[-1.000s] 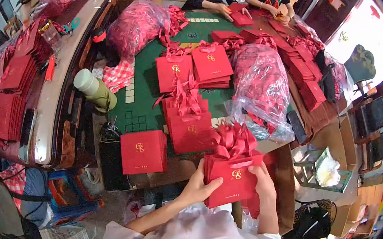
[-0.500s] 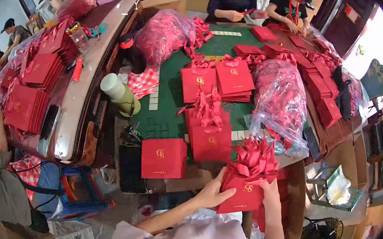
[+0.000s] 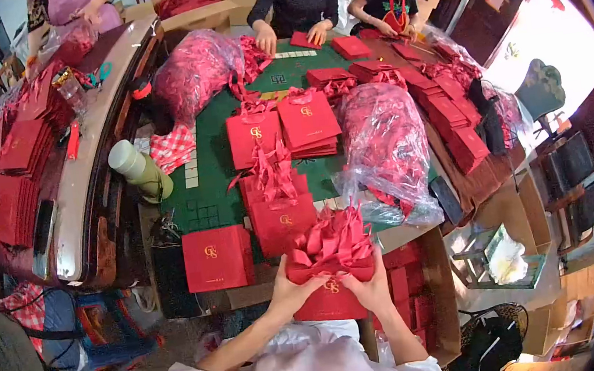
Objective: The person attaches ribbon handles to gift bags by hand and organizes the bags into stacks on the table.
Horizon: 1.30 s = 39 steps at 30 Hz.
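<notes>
My left hand (image 3: 292,290) and my right hand (image 3: 371,285) grip a bunch of red paper gift bags (image 3: 329,307) from both sides, in front of my body. Both thumbs press on the front, near the gold logo. Red satin ribbons (image 3: 332,244) bulge from the top between my hands; how many bags are in the bunch is hard to tell. Just beyond, at the near edge of the green table (image 3: 183,196), lie a pile of flat red bags (image 3: 219,259) and another red bag stack (image 3: 285,224) with ribbons on it.
A clear plastic sack of red ribbons (image 3: 386,148) lies right of the stacks; another sack (image 3: 198,71) sits farther back. A green bottle (image 3: 141,171) stands at the left. An open cardboard box (image 3: 437,302) holding red bags is at my right. Co-workers handle red pieces across the table.
The bunch of bags has turned more upright, and my right hand has moved up along its side. The camera view has shifted right. A co-worker opposite now has hands on the table.
</notes>
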Each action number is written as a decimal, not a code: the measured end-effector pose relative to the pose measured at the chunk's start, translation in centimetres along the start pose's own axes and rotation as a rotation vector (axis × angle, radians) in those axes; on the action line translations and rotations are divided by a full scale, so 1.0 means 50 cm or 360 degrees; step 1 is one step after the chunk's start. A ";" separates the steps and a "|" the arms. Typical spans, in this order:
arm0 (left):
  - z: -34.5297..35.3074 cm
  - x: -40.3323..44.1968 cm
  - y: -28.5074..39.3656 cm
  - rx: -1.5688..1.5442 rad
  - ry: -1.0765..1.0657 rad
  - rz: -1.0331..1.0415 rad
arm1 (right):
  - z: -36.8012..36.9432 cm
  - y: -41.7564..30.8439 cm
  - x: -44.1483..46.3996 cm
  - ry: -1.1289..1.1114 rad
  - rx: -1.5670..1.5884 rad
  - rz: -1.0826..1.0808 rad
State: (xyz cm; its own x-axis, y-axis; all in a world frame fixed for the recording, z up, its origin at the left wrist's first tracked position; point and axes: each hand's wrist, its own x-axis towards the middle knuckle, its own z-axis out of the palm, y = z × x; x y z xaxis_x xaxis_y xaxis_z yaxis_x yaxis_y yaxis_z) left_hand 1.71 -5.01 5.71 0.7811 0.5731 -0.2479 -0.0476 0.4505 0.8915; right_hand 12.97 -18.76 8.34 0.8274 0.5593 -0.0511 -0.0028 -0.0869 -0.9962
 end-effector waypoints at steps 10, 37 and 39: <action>-0.046 0.027 -0.070 0.0348 0.0071 0.0237 | 0.009 0.030 0.008 -0.0199 0.0397 0.0079; -0.221 0.149 0.220 -0.0056 0.0599 0.0423 | 0.253 -0.064 0.160 -0.0665 0.0269 -0.0017; -0.257 0.184 0.245 -0.0075 0.0633 0.0462 | 0.296 -0.050 0.198 -0.0644 0.0136 -0.0006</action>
State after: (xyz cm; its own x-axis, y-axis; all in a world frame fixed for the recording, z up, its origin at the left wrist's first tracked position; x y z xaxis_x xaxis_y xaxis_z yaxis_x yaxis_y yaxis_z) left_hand 0.32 14.58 9.48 0.4334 0.8924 -0.1254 -0.2633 0.2585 0.9294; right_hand 12.85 -0.79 9.30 0.5398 0.8401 -0.0538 -0.0607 -0.0248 -0.9978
